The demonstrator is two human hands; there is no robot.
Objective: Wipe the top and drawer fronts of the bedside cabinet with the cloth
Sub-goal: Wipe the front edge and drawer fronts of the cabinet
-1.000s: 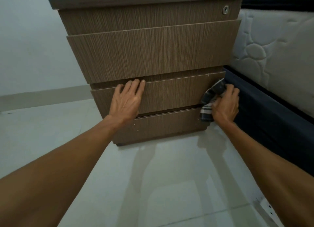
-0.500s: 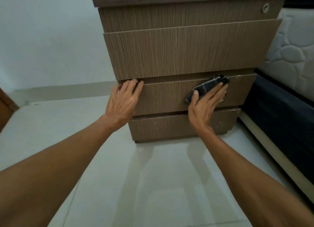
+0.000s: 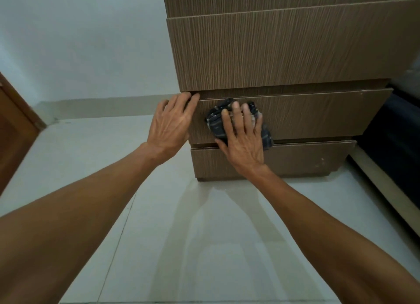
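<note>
The brown wood-grain bedside cabinet [image 3: 284, 49] fills the upper right of the head view; its top is out of frame. My right hand [image 3: 243, 137] presses a dark striped cloth [image 3: 216, 122] flat against the left part of the third drawer front [image 3: 318, 115]. The cloth shows at my fingertips and beside my palm; the rest is under the hand. My left hand [image 3: 170, 124] rests, fingers together, on the left top corner of that same drawer front, holding nothing. Below it is the lowest drawer front [image 3: 306, 160].
A dark bed frame [image 3: 400, 144] stands close against the cabinet's right side. A brown wooden door [image 3: 13, 131] is at the far left. Pale floor tiles [image 3: 181, 247] stretch under my arms, and a light wall [image 3: 79, 42] rises behind.
My right hand has slid the cloth leftward along the third drawer front, from its right end to near my left hand. The view has swung left and down; the left hand stays put.
</note>
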